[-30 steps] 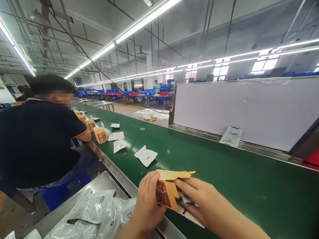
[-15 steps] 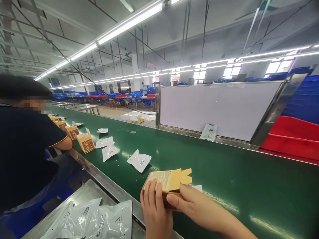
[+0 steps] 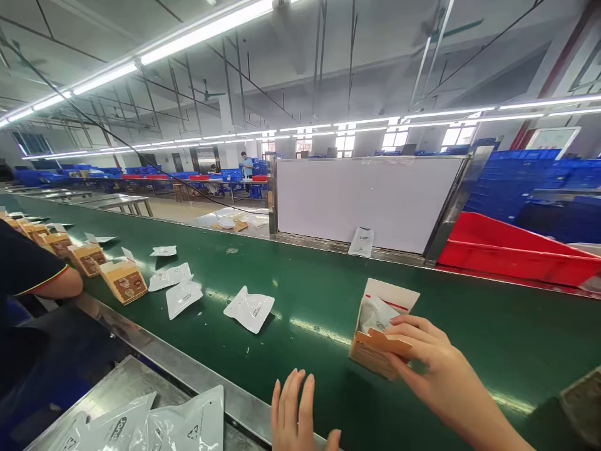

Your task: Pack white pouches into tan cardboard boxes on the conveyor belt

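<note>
My right hand (image 3: 432,363) grips a small cardboard box (image 3: 373,356) by its near right side, thumb outside and fingers over the top edge. The box stands on the green belt with its flaps open. Inside it shows part of a white pouch (image 3: 375,313). My left hand (image 3: 295,416) is off the box, fingers stretched out over the belt's near edge, holding nothing. A sealed white pouch (image 3: 250,310) lies on the belt to the left of the box.
More white pouches (image 3: 183,297) and a row of open boxes (image 3: 124,280) are on the belt at left, by a co-worker's arm (image 3: 56,285). Pouches (image 3: 188,419) lie on the metal side table. Another pouch (image 3: 362,242) leans on the white panel. A brownish object (image 3: 585,404) enters at right.
My left hand has let go of the box and opened. The box, in my right hand, has moved right and turned upright, showing its open top. The view has swung right.
</note>
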Available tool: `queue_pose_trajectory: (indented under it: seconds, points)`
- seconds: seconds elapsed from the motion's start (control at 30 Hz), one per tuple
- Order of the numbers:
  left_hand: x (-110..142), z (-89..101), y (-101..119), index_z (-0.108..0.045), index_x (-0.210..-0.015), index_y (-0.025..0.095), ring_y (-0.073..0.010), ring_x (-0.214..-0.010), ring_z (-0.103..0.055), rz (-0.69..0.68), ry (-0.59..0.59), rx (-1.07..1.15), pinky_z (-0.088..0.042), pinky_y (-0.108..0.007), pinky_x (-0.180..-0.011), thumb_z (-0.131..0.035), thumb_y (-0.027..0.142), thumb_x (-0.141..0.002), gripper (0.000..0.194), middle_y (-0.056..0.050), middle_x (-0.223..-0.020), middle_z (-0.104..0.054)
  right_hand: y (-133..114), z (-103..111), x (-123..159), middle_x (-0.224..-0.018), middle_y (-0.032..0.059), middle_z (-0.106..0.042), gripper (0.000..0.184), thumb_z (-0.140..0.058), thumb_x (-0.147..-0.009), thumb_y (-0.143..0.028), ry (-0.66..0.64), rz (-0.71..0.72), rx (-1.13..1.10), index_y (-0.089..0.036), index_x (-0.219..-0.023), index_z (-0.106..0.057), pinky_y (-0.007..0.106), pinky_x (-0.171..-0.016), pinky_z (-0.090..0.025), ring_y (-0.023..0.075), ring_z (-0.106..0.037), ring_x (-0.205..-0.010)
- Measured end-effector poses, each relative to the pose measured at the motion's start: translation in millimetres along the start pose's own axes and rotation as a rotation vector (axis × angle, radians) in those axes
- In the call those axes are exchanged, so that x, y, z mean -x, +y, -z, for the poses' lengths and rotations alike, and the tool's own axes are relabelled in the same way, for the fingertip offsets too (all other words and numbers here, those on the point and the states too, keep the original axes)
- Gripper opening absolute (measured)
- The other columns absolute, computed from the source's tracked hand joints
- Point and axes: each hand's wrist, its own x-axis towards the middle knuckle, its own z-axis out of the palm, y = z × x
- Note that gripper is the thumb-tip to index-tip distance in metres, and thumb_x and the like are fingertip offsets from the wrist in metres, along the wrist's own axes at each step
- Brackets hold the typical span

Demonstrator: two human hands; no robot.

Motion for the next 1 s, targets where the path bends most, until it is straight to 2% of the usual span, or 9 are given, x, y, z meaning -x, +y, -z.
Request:
queue_pose_trajectory:
  seconds: [0.1,0.17,0.23,0.3,0.4,0.47,0.57,0.77,1.0]
  points:
    - [2.2,1.3,-8.1,-0.043,-0.126,0.017,-0.0303,-0.11,-0.057,0.069,0.01,0.019,-0.045,-0.053,-0.093,-0.051,0.02,-0.08,0.047,-0.014,-0.116,-0.06,47.3,19.2,25.7,-0.099,0.002,-0.067,0.015,-0.054,-0.086,-0.029,-0.196,-0.011,-0.018,-0.029,-0.088,-0.069,0.046,-0.085,-0.052,0.0278,-0.052,-0.111]
    - [2.5,0.1,-12.1,-0.045,-0.122,0.017,-0.0284,-0.107,-0.058,0.066,0.036,0.042,-0.048,-0.049,-0.091,-0.049,0.018,-0.082,0.04,-0.013,-0.112,-0.061,63.8,33.5,40.8,-0.118,0.0032,-0.061,0.024,-0.06,-0.083,-0.032,-0.195,-0.156,-0.102,-0.03,-0.106,-0.065,0.046,-0.09,-0.051,0.0292,-0.047,-0.121]
    - [4.3,-2.6,-14.8,-0.046,-0.119,0.017,-0.0267,-0.104,-0.059,0.046,0.059,0.081,-0.049,-0.047,-0.09,-0.048,0.017,-0.084,0.035,-0.013,-0.109,-0.061,61.1,48.8,48.5,-0.133,0.005,-0.05,0.049,-0.067,-0.079,-0.035,-0.011,-0.295,-0.273,-0.032,-0.125,-0.053,0.048,-0.098,-0.045,0.0301,-0.042,-0.126]
    - [7.4,-5.3,-17.2,-0.047,-0.118,0.019,-0.0259,-0.104,-0.059,0.037,0.066,0.132,-0.05,-0.045,-0.091,-0.048,0.017,-0.085,0.033,-0.012,-0.108,-0.061,39.2,60.5,45.9,-0.139,0.0054,-0.044,0.059,-0.066,-0.078,-0.045,0.252,-0.322,-0.562,-0.034,-0.132,-0.045,0.047,-0.104,-0.04,0.0294,-0.038,-0.129]
    - [11.9,-6.3,-21.8,-0.049,-0.117,0.021,-0.0262,-0.106,-0.058,0.068,0.066,0.187,-0.049,-0.046,-0.091,-0.047,0.021,-0.087,0.03,-0.011,-0.109,-0.061,-13.2,60.7,27.2,-0.141,0.0072,-0.041,0.066,-0.038,-0.083,-0.071,0.464,-0.388,-1.101,-0.03,-0.133,-0.046,0.045,-0.104,-0.04,0.0292,-0.035,-0.131]
    - [13.2,-4.3,-24.6,-0.05,-0.116,0.021,-0.0262,-0.106,-0.058,0.1,0.068,0.2,-0.05,-0.046,-0.091,-0.044,0.023,-0.089,0.028,-0.011,-0.109,-0.061,-45.9,50.2,13.0,-0.141,0.0092,-0.041,0.077,-0.019,-0.084,-0.077,0.431,-0.519,-1.406,-0.025,-0.13,-0.052,0.044,-0.102,-0.042,0.0284,-0.037,-0.13]
    - [12.5,1.0,-25.2,-0.05,-0.115,0.021,-0.0261,-0.105,-0.058,0.159,0.052,0.198,-0.05,-0.046,-0.089,-0.041,0.024,-0.09,0.026,-0.011,-0.11,-0.061,-75.8,31.4,-0.4,-0.138,0.0088,-0.044,0.077,-0.016,-0.086,-0.073,0.331,-0.621,-1.683,-0.022,-0.122,-0.06,0.039,-0.103,-0.041,0.0244,-0.038,-0.129]
    - [9.4,5.0,-16.3,-0.053,-0.111,0.021,-0.0247,-0.1,-0.06,0.261,0.014,0.186,-0.054,-0.041,-0.079,-0.038,0.028,-0.092,0.025,-0.011,-0.108,-0.062,-86.0,12.4,-5.2,-0.141,0.0073,-0.039,0.079,-0.018,-0.085,-0.075,0.135,-0.569,-1.967,-0.02,-0.127,-0.056,0.034,-0.106,-0.036,0.0219,-0.033,-0.132]
    - [12.0,4.8,-16.4,-0.054,-0.111,0.021,-0.0224,-0.1,-0.06,0.272,-0.017,0.25,-0.054,-0.038,-0.081,-0.039,0.028,-0.093,0.025,-0.01,-0.11,-0.061,-97.5,4.5,-6.2,-0.141,0.0054,-0.038,0.082,-0.014,-0.082,-0.079,0.011,-0.522,-2.035,-0.024,-0.128,-0.055,0.036,-0.106,-0.033,0.0223,-0.033,-0.131]
